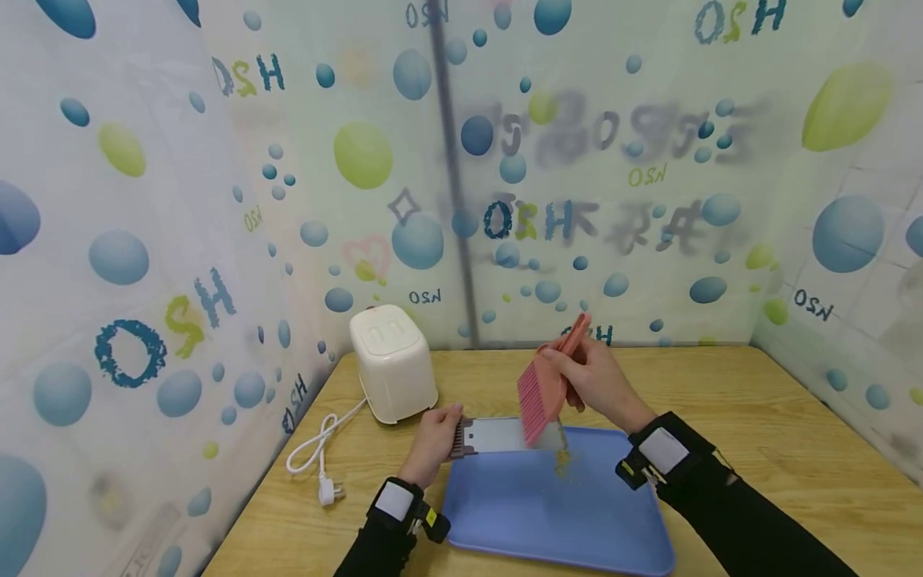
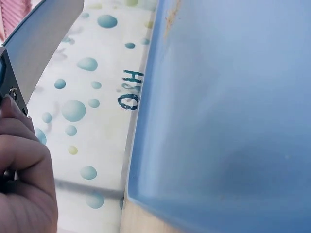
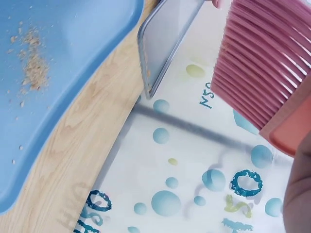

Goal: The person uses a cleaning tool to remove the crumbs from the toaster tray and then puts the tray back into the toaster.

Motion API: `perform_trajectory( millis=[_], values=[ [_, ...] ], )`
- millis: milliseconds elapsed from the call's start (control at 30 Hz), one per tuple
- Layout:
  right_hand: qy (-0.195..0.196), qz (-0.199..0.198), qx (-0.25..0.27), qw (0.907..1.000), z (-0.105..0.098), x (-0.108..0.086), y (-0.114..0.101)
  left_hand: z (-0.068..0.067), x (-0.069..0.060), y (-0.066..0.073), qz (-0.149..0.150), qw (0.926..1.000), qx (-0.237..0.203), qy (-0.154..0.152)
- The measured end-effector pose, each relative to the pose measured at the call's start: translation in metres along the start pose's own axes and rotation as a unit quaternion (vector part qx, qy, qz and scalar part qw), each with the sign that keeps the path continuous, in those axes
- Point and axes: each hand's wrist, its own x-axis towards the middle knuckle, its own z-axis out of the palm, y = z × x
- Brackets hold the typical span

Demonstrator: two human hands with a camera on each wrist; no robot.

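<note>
My left hand (image 1: pixel 433 439) grips the dark ridged end of a flat metal crumb tray (image 1: pixel 496 436), held above the back of a blue serving tray (image 1: pixel 562 521). In my right hand (image 1: pixel 600 381) is a pink brush (image 1: pixel 542 393), pinched near its handle with the bristles over the far end of the crumb tray. A small heap of crumbs (image 3: pixel 36 70) lies on the blue tray under that end. Some specks cling to the crumb tray's edge (image 3: pixel 148 73) in the right wrist view.
A cream toaster (image 1: pixel 392 369) stands at the back left of the wooden table (image 1: pixel 750 449). Its white cord and plug (image 1: pixel 328 490) lie on the table left of my left hand. A patterned curtain (image 1: pixel 613 240) surrounds the table's back and sides.
</note>
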Motion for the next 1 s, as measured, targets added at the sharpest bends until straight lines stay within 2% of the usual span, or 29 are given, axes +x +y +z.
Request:
perform_trajectory(
  millis=[233, 467, 767, 1000],
  values=[
    [-0.048, -0.003, 0.016, 0.9987, 0.015, 0.008, 0.001, 0.004, -0.003, 0.007, -0.01, 0.9999, 0.002, 0.004],
    [-0.076, -0.012, 0.029, 0.9966, 0.035, 0.011, 0.001, 0.005, 0.0, 0.002, -0.005, 0.9999, 0.01, -0.005],
    [-0.079, -0.017, 0.045, 0.9957, 0.054, 0.014, 0.0, 0.006, 0.003, 0.002, 0.003, 1.0, 0.004, -0.008],
    [-0.083, -0.003, 0.042, 0.9956, 0.064, 0.013, 0.007, 0.007, -0.001, 0.004, 0.015, 0.9999, 0.0, -0.002]
  ],
)
